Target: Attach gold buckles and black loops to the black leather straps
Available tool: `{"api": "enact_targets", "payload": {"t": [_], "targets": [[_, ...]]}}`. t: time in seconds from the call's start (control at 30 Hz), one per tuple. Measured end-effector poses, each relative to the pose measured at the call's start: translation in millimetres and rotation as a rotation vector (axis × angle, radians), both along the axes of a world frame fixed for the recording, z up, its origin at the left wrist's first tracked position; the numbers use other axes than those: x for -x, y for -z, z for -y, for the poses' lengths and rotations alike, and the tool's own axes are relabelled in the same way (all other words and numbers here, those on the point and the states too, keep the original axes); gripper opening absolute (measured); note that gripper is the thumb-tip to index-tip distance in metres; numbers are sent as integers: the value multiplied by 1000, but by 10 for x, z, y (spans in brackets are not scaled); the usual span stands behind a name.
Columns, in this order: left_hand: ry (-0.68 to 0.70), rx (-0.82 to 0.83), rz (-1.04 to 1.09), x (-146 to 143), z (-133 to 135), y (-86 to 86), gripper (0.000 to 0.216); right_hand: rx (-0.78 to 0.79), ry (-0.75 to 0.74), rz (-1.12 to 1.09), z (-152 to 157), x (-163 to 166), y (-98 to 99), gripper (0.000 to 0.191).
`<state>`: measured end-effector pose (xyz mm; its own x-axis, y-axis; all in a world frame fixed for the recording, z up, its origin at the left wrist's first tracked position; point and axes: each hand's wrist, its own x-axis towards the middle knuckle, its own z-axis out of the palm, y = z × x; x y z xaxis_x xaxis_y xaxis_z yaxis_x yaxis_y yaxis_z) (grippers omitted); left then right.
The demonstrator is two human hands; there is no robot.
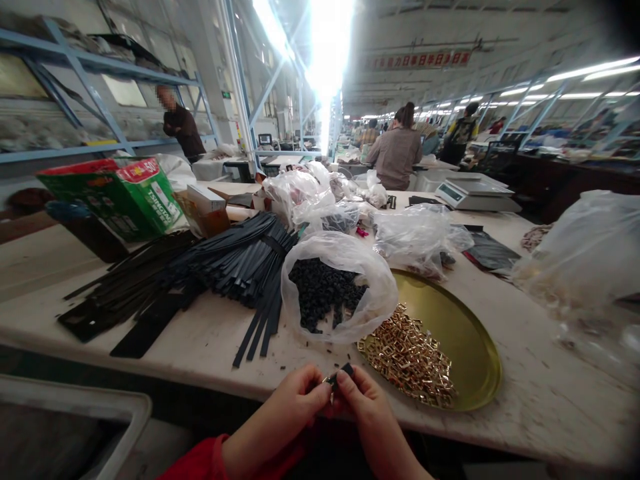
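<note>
Close together at the table's front edge, both my hands pinch a small piece of work. My left hand (299, 398) has thumb and fingers closed on a gold buckle (330, 381), mostly hidden by the fingertips. Between the thumb and fingers of my right hand (364, 399) is a short black strap (347, 369), which meets the buckle. Just beyond them an open plastic bag (340, 330) holds many small black pieces (325, 283). To its right, a heap of gold buckles (413, 357) lies on a round gold tray (470, 333).
Long black straps (250, 260) lie fanned out at left, beside a green and red carton (113, 197) and a dark bottle (87, 230). Stuffed plastic bags (417, 237) and a scale (475, 192) stand farther back. A white bin (75, 400) is below left. Other people (397, 150) are beyond the table.
</note>
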<state>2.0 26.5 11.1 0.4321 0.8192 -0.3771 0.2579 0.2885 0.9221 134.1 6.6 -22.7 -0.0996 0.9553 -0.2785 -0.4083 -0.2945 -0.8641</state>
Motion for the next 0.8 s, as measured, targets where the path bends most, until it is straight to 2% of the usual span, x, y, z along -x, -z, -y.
{"api": "enact_targets", "payload": {"t": [0.07, 0.13, 0.23, 0.3, 0.37, 0.43, 0.5, 0.57, 0.63, 0.73, 0.8], "targets": [[-23, 41, -3, -23, 2, 13, 23, -29, 3, 82, 5, 2, 17, 39], [-56, 45, -24, -40, 12, 20, 21, -139, 56, 299, 30, -13, 42, 37], [-116, -64, -86, -45, 42, 37, 18, -382, 134, 686, 77, -67, 60, 29], [-132, -141, -123, -29, 68, 40, 18, -446, 112, 783, 87, -109, 60, 24], [-85, -107, -107, -2, 89, 22, 18, -369, 31, 711, 74, -138, 63, 24], [-8, -11, -59, 24, 89, -10, 20, -235, -70, 536, 46, -144, 77, 30], [11, 35, -39, 40, 57, -31, 23, -148, -153, 358, 13, -133, 90, 36], [-29, 19, -44, 44, -4, -26, 24, -147, -180, 285, -37, -130, 76, 37], [-57, -25, -12, 42, -78, -2, 22, -208, -211, 331, -136, -166, 17, 37], [-7, -126, 3, 37, -187, 32, 20, -388, -279, 617, -437, -296, -127, 41], [1, -166, -60, 29, -257, 50, 15, -516, -196, 1007, -729, -384, -199, 40]]}}
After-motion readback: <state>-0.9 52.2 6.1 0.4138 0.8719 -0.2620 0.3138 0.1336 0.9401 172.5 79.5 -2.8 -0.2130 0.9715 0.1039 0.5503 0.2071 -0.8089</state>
